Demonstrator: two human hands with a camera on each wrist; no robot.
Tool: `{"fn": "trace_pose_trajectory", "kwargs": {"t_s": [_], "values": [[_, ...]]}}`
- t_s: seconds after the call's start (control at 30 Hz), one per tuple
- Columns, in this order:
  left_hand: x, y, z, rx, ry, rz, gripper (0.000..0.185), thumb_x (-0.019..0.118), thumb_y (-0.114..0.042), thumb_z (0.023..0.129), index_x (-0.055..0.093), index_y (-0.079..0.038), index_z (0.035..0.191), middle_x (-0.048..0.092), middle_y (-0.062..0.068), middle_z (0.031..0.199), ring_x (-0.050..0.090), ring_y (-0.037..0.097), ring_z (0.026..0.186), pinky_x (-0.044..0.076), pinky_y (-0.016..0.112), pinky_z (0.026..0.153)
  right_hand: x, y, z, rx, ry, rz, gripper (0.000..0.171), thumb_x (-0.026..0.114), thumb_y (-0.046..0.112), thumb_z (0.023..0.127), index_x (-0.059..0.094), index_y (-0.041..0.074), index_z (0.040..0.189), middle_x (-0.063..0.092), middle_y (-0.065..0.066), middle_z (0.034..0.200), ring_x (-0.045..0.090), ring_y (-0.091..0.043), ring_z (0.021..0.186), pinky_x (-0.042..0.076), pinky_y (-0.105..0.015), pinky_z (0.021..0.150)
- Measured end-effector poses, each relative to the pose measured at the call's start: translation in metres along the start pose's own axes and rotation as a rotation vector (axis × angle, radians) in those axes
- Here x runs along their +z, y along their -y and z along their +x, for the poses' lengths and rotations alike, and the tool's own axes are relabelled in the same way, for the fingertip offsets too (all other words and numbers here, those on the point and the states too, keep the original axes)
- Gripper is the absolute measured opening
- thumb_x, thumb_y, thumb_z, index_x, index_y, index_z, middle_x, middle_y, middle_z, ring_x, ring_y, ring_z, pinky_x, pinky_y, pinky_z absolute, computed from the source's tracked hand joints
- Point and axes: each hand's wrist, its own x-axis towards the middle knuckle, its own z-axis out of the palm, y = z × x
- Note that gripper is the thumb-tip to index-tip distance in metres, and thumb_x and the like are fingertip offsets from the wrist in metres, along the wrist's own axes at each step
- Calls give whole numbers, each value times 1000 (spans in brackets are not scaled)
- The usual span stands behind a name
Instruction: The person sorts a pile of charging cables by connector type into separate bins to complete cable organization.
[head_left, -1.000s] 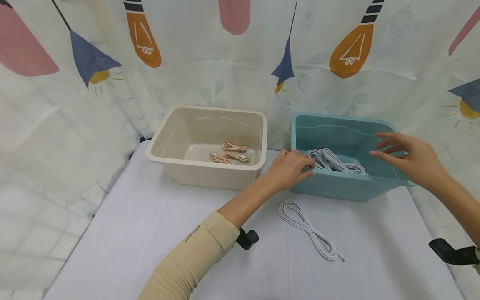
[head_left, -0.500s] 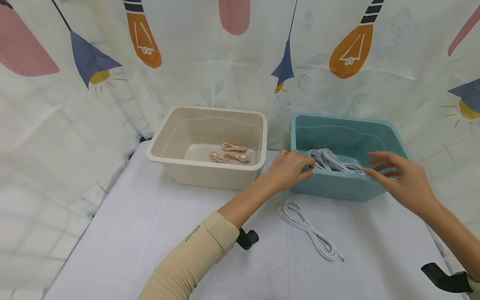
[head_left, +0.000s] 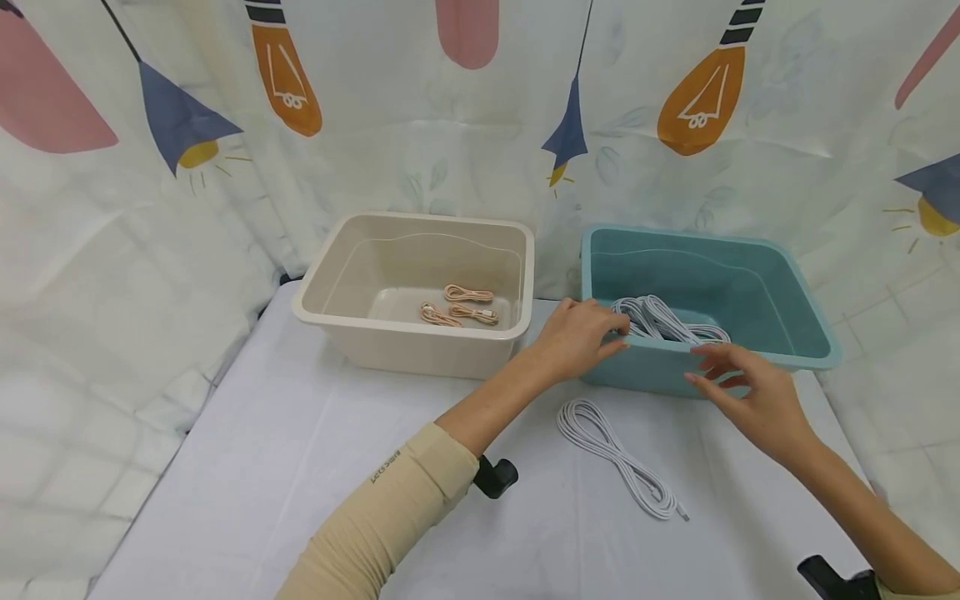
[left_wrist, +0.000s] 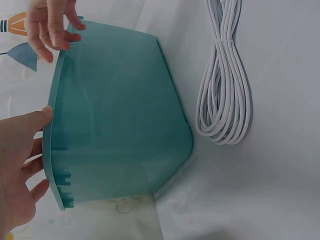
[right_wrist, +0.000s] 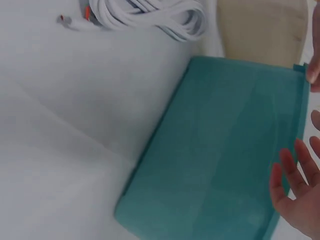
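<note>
My left hand (head_left: 581, 340) holds the front left corner of the teal plastic bin (head_left: 757, 283), fingers over its rim and thumb outside. In the left wrist view the thumb (left_wrist: 42, 117) lies at the rim. My right hand (head_left: 750, 396) is just in front of the bin's front wall, fingers loosely bent and parted, nothing between them. Several bundled white cables (head_left: 663, 321) lie inside the bin, partly hidden by its front wall. Another coiled white charging cable (head_left: 615, 454) lies on the table in front, its plug end pointing toward the near right.
A cream plastic bin (head_left: 412, 346) stands left of the teal one and contains 3 small coiled beige cables (head_left: 468, 294). A white cloth covers the table (head_left: 300, 467). Behind the bins hangs a printed curtain (head_left: 480, 150).
My right hand has moved down and left, from over the teal bin's right side to before its front wall. The left hand, bins and cables stay put.
</note>
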Motion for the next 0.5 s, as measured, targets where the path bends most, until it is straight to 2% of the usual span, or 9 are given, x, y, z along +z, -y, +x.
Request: {"fn": "trace_pose_trajectory", "kwargs": {"t_s": [0.2,0.4,0.5], "values": [[0,0,0,-4,5,12,24,65,-40,106,74,-27,124,76,-11,120,65,13,113,47,35,94,26,-4,-16,-14,27,4,50,87,-12,73,72,0,119,73,-9,93,65,-6,84,51,-11,72],[0,1,1,0,4,13,24,65,-40,106,74,-26,124,77,-10,119,66,14,114,47,36,95,51,-5,-33,49,99,2,45,88,-3,78,71,1,120,73,-9,95,69,-24,82,57,-24,67],[0,1,0,1,5,8,24,65,-39,106,74,-26,124,76,-10,119,65,14,114,47,36,95,62,-3,-40,93,149,26,43,88,1,81,71,1,121,73,-8,96,68,-26,82,59,-30,65]]}}
